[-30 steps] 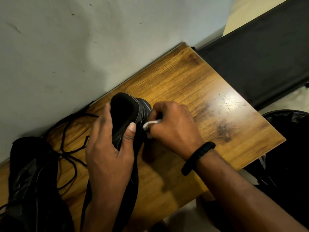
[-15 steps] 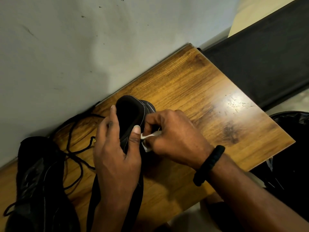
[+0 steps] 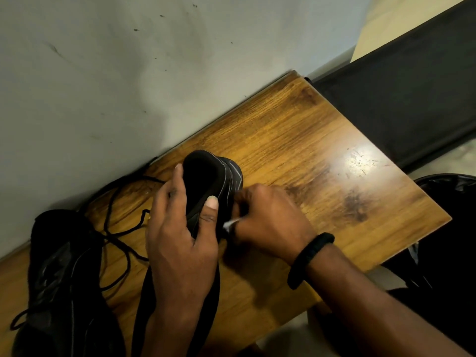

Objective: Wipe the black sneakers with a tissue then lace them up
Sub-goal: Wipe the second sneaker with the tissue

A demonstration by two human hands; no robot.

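Note:
My left hand grips a black sneaker around its heel collar, holding it over the wooden table. Against the sneaker's right side, my right hand pinches a small white tissue; only a scrap of it shows between the fingers. A second black sneaker lies at the left on the table. Loose black laces sprawl between the two shoes.
A grey wall runs along the table's far edge. A black panel stands beyond the right corner. A dark bin with a black liner sits off the table's right edge. My right wrist wears a black band.
My right hand has slid the tissue down along the sneaker's side, toward me. My left hand keeps its hold on the shoe.

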